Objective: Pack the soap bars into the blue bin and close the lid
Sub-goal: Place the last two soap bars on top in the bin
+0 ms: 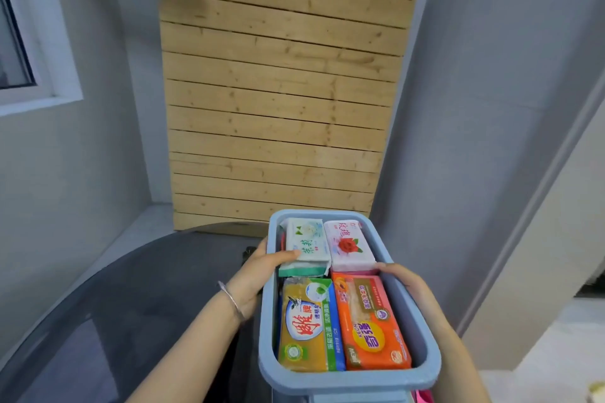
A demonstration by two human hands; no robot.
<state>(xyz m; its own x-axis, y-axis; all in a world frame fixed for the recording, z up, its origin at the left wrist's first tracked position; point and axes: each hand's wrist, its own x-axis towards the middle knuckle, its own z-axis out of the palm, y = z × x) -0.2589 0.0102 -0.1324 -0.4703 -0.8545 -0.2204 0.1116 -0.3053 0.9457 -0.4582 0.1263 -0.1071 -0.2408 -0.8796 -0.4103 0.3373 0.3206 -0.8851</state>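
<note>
Head view, looking down. Found the blue bin (347,383) at the right edge of the dark round table (147,288), open at the top and gripped from both sides. Could not tell whether resting on the table or lifted off it.

Counted four soap bars (314,343) on top inside, laid flat, two by two, filling the bin wall to wall. At the far left, a white-and-green bar (307,242). Just beside it on the far right, touching, a pink bar with a red rose (348,247). At the near left, a yellow bar (302,314) with a green and blue stripe. At the near right, pressed against it, an orange bar (373,321). Glimpsed more packaging beneath the far pair, too hidden to make out.

Gripped on its left wall by the left hand (258,275), fingers (262,247) curled round the outside, thumb hooked over the rim and lying on the white-and-green bar. Noted a thin bracelet (233,303) on that wrist. Gripped on its right wall by the right hand (407,283), thumb over the rim beside the pink and orange bars, fingers hidden behind the wall.

Beyond the table's far edge, noted a slatted wooden panel (278,91) leaning against a grey wall (491,108), and off to the far left a white window frame (42,85).
</note>
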